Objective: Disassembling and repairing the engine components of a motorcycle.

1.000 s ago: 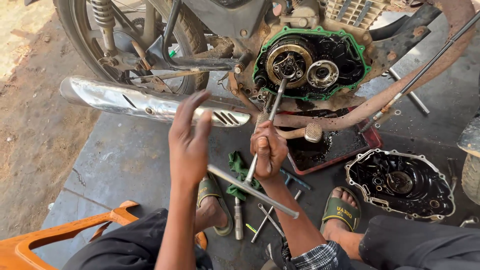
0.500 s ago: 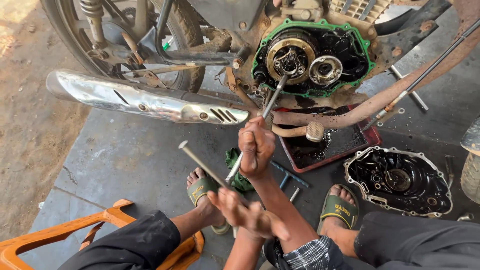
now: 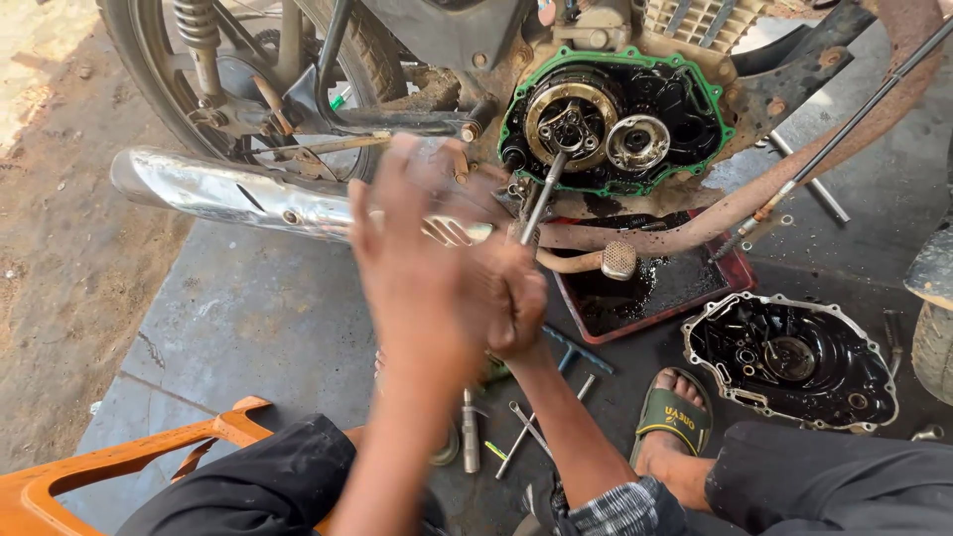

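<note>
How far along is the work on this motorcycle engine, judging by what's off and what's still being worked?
Done: the side cover is off and lies on the floor, and dark oil sits in the red tray. In hand: the right hand grips a long tool set into the clutch hub; the left hand is motion-blurred beside it. Left: the clutch is still mounted and the engine stands open.

I see both forearms bare. The left hand [image 3: 422, 288] is blurred, its fingers long and spread; the right hand [image 3: 511, 298] shows as a closed fist. A rolled checked cuff in grey and white sits at my right elbow. I wear black trousers and a green rubber sandal [image 3: 673, 417] with a printed strap.
</note>
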